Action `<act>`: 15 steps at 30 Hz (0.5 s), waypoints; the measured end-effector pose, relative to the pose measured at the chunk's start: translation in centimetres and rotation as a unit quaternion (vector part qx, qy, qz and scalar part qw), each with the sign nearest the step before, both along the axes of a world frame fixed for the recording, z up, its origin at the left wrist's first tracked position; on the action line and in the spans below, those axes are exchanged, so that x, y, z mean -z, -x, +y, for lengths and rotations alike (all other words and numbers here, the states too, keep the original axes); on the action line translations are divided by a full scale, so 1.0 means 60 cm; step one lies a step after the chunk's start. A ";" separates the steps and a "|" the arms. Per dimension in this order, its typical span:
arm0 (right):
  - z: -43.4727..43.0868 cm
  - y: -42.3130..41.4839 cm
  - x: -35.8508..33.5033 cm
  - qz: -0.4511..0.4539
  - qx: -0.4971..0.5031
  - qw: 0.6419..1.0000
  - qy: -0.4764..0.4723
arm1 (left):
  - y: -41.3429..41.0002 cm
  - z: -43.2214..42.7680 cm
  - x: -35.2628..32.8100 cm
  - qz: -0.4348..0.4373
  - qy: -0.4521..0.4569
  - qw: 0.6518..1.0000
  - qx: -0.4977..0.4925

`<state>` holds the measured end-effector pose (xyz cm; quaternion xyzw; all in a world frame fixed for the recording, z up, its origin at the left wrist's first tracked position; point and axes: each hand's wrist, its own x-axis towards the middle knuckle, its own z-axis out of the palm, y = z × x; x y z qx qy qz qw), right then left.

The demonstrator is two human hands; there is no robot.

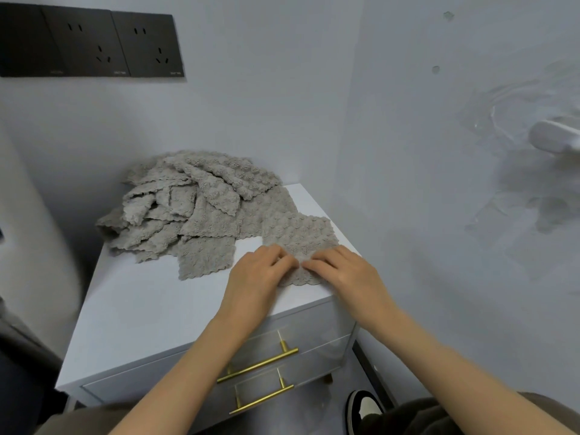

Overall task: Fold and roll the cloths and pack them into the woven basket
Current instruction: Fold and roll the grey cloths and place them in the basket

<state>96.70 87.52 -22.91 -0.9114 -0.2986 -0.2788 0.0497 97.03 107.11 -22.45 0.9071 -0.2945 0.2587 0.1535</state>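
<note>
one cloth (298, 233) lies at the counter's (141, 309) right front corner, its near edge pinched by the curled fingers of the left hand (260, 273) and right hand (343, 273); rolling seems barely begun. the heap (188, 202) behind is left unfolded; no basket is seen.
</note>
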 end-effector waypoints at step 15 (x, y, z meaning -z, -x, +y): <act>-0.035 0.009 -0.002 0.098 0.021 0.995 -0.015 | -0.011 0.033 0.013 0.111 0.074 0.991 0.005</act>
